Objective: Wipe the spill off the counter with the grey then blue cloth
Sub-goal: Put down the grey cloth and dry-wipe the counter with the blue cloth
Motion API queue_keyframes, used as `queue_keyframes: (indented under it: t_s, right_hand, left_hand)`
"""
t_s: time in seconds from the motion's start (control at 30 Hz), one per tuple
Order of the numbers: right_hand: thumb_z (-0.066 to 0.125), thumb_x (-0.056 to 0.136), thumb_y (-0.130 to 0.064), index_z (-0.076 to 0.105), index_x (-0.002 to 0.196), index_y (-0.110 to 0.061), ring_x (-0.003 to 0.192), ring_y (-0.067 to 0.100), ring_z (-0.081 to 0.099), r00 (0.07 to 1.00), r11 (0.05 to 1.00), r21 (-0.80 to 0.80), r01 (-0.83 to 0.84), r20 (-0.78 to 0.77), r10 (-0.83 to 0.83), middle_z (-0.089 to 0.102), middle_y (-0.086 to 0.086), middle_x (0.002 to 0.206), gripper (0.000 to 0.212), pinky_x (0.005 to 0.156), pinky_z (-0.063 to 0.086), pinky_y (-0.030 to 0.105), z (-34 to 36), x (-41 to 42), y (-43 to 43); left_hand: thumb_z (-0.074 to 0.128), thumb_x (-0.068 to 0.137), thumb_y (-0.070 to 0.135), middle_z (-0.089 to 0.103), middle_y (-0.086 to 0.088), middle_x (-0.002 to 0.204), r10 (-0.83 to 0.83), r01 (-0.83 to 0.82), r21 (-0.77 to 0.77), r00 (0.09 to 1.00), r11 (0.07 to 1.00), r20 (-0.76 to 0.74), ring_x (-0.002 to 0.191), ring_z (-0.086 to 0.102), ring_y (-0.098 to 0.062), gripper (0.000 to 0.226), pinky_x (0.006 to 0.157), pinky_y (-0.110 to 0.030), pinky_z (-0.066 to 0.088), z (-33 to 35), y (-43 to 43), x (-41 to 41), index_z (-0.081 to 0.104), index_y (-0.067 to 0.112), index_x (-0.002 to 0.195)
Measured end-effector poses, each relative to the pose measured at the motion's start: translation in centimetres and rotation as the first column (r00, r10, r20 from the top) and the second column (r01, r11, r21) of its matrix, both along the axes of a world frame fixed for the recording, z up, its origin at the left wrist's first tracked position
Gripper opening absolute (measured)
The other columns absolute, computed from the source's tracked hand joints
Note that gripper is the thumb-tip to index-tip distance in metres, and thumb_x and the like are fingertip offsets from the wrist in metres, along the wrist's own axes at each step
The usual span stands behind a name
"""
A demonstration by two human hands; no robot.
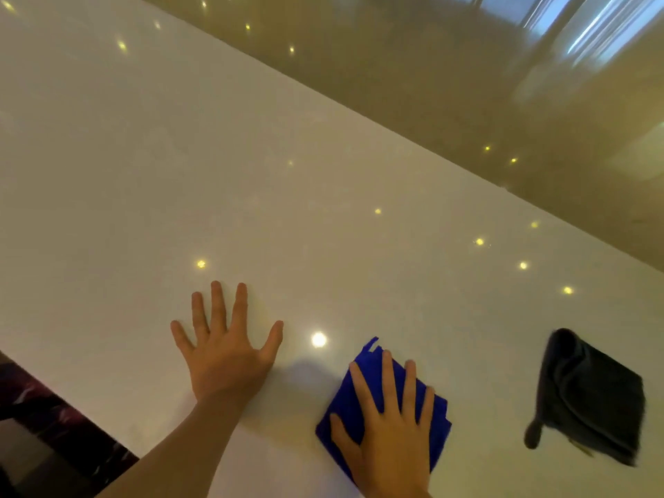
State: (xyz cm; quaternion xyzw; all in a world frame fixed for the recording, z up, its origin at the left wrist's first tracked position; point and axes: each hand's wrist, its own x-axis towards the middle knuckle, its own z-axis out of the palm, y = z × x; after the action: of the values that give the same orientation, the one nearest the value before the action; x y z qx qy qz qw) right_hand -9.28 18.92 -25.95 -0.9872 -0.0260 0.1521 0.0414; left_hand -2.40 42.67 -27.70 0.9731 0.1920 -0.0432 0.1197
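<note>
Here the left hand [224, 350] lies flat on the white counter [143, 174], palm down, fingers spread wide and thumb angled out to the right, with the bare forearm running back toward the lower left edge of the view; it grips nothing. The right hand [390, 429] also lies palm down with fingers splayed, pressed on top of the folded blue cloth [345, 400], which sits flat on the counter near its front edge. The grey cloth [593, 397] lies crumpled on the counter well to the right of the blue one, apart from both hands. No spill can be made out on the glossy surface.
</note>
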Motion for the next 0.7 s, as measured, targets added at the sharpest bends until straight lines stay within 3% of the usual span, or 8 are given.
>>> queue_keyframes:
  t_s: [0.13, 0.3, 0.4, 0.53, 0.7]
  right_hand:
    - [0.027, 0.088, -0.078, 0.018, 0.155, -0.041, 0.152, 0.044, 0.003, 0.995, 0.995, 0.085, 0.051, 0.076, -0.057, 0.012, 0.006, 0.170, 0.078, 0.118, 0.007, 0.069, -0.1, 10.4, 2.1]
    - [0.017, 0.087, -0.080, 0.017, 0.157, -0.041, 0.152, 0.045, -0.003, 0.993, 0.995, 0.081, 0.062, 0.095, -0.070, 0.002, 0.006, 0.171, 0.081, 0.118, 0.000, 0.069, -0.6, 27.9, 5.6]
    - [0.014, 0.086, -0.081, 0.015, 0.157, -0.042, 0.153, 0.044, -0.002, 0.992, 0.996, 0.058, 0.063, 0.106, -0.069, 0.001, 0.004, 0.171, 0.081, 0.119, 0.000, 0.068, -0.9, 31.2, 5.9]
    - [0.018, 0.092, -0.074, 0.018, 0.157, -0.038, 0.153, 0.043, 0.001, 0.984, 0.995, 0.085, 0.056, 0.165, -0.069, 0.005, 0.005, 0.171, 0.075, 0.120, 0.004, 0.065, -0.9, 25.7, 5.6]
    - [0.030, 0.094, -0.068, 0.020, 0.157, -0.035, 0.153, 0.043, 0.002, 0.989, 0.981, 0.175, 0.088, 0.103, -0.108, 0.012, 0.008, 0.170, 0.072, 0.120, 0.008, 0.066, -0.5, 6.3, 6.4]
  left_hand:
    - [0.023, 0.083, 0.080, 0.010, -0.006, 0.168, 0.001, 0.000, 0.029, 1.000, 1.000, -0.031, 0.154, 0.001, -0.032, 0.086, 0.118, -0.065, 0.002, 0.3, 0.0, 0.1, 0.012, 0.036, 0.156]
    - [0.020, 0.083, 0.081, 0.008, -0.006, 0.168, -0.005, 0.005, 0.006, 1.000, 1.000, -0.027, 0.154, -0.002, -0.032, 0.087, 0.119, -0.065, 0.001, 0.3, 0.1, 0.0, 0.010, 0.035, 0.156]
    - [0.020, 0.083, 0.081, 0.007, -0.005, 0.168, 0.002, -0.002, -0.012, 1.000, 1.000, -0.027, 0.154, -0.004, -0.031, 0.086, 0.119, -0.064, 0.000, 0.4, 0.1, 0.3, 0.010, 0.035, 0.156]
    - [0.021, 0.084, 0.080, 0.005, -0.006, 0.168, -0.017, 0.017, -0.019, 0.999, 1.000, -0.034, 0.154, -0.005, -0.032, 0.087, 0.119, -0.064, -0.002, 1.0, 0.1, 0.0, 0.009, 0.033, 0.156]
    - [0.020, 0.084, 0.078, -0.002, -0.004, 0.168, -0.017, 0.015, -0.026, 0.997, 1.000, -0.076, 0.154, -0.009, -0.031, 0.086, 0.119, -0.065, -0.004, 1.1, 0.0, -0.1, 0.003, 0.034, 0.156]
